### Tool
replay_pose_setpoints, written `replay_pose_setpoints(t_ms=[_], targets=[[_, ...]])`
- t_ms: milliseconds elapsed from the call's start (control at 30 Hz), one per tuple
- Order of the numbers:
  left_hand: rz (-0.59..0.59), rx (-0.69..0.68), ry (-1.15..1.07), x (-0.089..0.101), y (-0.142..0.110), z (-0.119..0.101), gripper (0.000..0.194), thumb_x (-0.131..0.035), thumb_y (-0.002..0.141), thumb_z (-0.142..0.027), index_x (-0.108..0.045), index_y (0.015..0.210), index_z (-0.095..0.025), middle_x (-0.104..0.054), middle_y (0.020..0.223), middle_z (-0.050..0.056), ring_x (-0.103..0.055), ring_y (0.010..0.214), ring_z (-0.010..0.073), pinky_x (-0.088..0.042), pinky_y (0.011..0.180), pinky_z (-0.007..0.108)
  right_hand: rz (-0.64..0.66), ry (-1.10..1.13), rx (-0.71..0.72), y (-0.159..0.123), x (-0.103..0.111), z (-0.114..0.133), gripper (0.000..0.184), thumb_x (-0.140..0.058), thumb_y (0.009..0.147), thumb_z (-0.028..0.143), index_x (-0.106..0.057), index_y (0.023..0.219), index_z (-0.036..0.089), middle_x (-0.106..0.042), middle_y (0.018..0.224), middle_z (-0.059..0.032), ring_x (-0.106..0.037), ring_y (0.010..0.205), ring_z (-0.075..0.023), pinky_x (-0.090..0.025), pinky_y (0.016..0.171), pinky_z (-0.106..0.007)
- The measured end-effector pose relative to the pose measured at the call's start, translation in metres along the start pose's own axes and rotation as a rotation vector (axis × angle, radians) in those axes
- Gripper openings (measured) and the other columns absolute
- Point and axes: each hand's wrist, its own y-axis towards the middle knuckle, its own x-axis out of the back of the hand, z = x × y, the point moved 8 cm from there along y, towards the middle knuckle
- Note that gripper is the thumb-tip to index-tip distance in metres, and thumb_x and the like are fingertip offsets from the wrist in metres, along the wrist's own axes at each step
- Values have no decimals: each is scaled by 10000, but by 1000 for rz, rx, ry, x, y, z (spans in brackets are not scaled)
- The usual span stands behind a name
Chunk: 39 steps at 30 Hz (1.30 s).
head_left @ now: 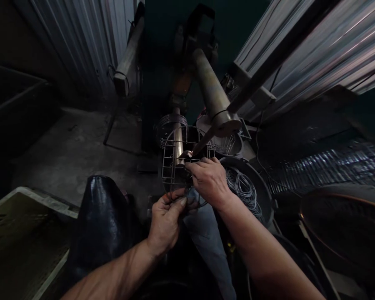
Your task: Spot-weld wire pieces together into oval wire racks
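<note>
A round wire grid (168,167) is held between my hands, over my lap. My left hand (165,223) is closed at its near edge, thumb and fingers pinched together. My right hand (211,179) is closed over the right side of the grid, fingers curled near its middle. Just beyond those fingers, a pointed metal electrode tip (189,154) comes down at a slant to the grid. A brass-coloured rod (178,143) stretches toward me at the grid, below the thick metal cylinder (214,93) of the machine. Shadow hides the exact contact points.
Right of the grid, a dark tub (267,196) holds coiled wire rings (243,187), and a bowl (240,146) holds thin wire pieces. Several wire rings (171,121) hang around the rod. A yellowish crate (25,193) stands left; a round fan-like guard (346,221) is at right.
</note>
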Motion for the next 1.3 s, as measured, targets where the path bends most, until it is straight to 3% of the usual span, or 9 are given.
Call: replay_pose_setpoints(t_ms=[367, 800, 867, 933, 1000, 1067, 1133, 1200, 1300], targets=[[33, 3, -56, -11, 3, -5, 287, -698, 653, -204, -579, 901, -122, -671, 787, 94, -644, 709, 222, -505, 658, 348, 58, 7, -14, 14, 5, -5, 223, -478, 812, 212, -661, 936, 242, -678, 858, -24, -547, 825, -169, -264, 727, -300], [30, -18, -18, -18, -2, -11, 277, -679, 663, -178, -578, 915, -124, -675, 759, 103, -648, 708, 235, -512, 654, 358, 32, 150, 16, 16, 8, -11, 200, -494, 821, 268, -680, 865, 207, -672, 797, -25, -577, 786, -149, -321, 735, -273], [35, -19, 5, -18, -3, -14, 280, -672, 672, -176, -568, 925, -118, -672, 752, 105, -647, 701, 233, -512, 643, 352, -45, 211, 12, 8, 17, -14, 192, -499, 814, 246, -673, 884, 203, -672, 822, -27, -578, 795, -148, -345, 750, -278], [39, -17, 22, -19, -3, -17, 278, -664, 679, -166, -560, 931, -111, -667, 737, 104, -646, 696, 230, -513, 638, 345, -273, 320, -103, -7, 33, -31, 203, -514, 804, 253, -655, 937, 194, -665, 895, -39, -574, 843, -155, -368, 792, -295], [46, -12, 33, -19, -2, -20, 272, -659, 682, -154, -559, 931, -109, -665, 733, 102, -646, 704, 231, -514, 644, 346, -552, 503, -338, -32, 38, -62, 236, -558, 774, 283, -639, 967, 173, -649, 951, -58, -569, 876, -164, -390, 819, -312], [53, -10, 41, -20, 1, -23, 275, -657, 681, -146, -562, 937, -110, -663, 747, 98, -646, 723, 236, -515, 663, 355, -688, 821, -580, -54, 19, -92, 263, -626, 711, 303, -636, 927, 154, -648, 889, -55, -580, 794, -155, -432, 755, -305], [59, -12, 52, -21, 5, -25, 286, -654, 681, -143, -563, 950, -112, -662, 755, 94, -647, 736, 240, -516, 681, 367, -616, 1244, -740, -59, -16, -105, 284, -683, 642, 310, -632, 867, 145, -633, 743, -23, -562, 622, -119, -448, 610, -268], [66, -25, 60, -23, 9, -27, 294, -651, 683, -145, -562, 960, -110, -660, 759, 94, -647, 743, 242, -517, 690, 376, -473, 1609, -823, -55, -45, -101, 307, -728, 576, 299, -625, 818, 140, -603, 637, 5, -522, 512, -93, -424, 503, -235], [68, -46, 67, -27, 13, -31, 294, -652, 682, -149, -563, 959, -109, -657, 765, 93, -646, 751, 241, -520, 685, 372, -414, 1860, -868, -48, -55, -92, 326, -773, 499, 256, -622, 759, 129, -604, 605, 3, -538, 506, -99, -430, 468, -220]])
